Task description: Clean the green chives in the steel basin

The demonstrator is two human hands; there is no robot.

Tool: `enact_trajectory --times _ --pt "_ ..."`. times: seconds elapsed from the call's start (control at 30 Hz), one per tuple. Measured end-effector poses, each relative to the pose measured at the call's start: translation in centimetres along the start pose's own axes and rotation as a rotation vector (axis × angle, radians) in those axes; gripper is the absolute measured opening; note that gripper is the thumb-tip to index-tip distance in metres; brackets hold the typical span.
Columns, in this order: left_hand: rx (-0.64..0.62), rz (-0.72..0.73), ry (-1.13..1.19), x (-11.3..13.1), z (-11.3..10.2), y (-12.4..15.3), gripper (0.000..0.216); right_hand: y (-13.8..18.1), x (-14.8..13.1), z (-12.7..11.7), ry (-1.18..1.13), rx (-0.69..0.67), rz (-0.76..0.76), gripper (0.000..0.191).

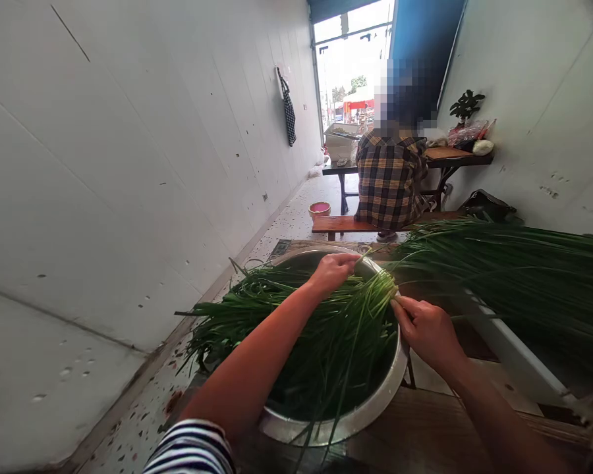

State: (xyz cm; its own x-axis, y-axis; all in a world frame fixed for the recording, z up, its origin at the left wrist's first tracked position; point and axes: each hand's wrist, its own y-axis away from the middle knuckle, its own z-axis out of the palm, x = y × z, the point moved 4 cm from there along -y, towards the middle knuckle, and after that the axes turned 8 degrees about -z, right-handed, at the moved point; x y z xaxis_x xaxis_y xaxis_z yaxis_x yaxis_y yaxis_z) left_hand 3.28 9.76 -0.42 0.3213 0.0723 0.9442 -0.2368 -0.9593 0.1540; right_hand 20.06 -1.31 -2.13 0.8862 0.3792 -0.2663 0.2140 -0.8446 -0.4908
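A large metal basin (375,401) sits on a wooden table in front of me, filled with long green chives (326,336) that spill over its left rim. My left hand (332,270) reaches across the basin with fingers closed on the chive stalks near the far rim. My right hand (425,326) is at the basin's right rim, fingers pinched on the ends of the same bunch.
A big pile of chives (514,270) lies on the table to the right. A white wall runs along the left. A person in a plaid shirt (390,178) sits on a bench (340,224) ahead, facing a table. A pink bowl (319,209) stands on the floor.
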Motion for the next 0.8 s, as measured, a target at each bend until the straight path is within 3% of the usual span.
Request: enact_trajectory --times 0.23,0.8 --pt "-0.004 -0.084 0.23 -0.05 0.31 0.27 0.028 -0.09 0.03 -0.14 -0.009 0.024 -0.013 0.037" --pt "0.062 -0.004 0.155 -0.94 0.53 -0.49 0.033 -0.14 0.33 0.16 -0.045 -0.023 0.014 0.041"
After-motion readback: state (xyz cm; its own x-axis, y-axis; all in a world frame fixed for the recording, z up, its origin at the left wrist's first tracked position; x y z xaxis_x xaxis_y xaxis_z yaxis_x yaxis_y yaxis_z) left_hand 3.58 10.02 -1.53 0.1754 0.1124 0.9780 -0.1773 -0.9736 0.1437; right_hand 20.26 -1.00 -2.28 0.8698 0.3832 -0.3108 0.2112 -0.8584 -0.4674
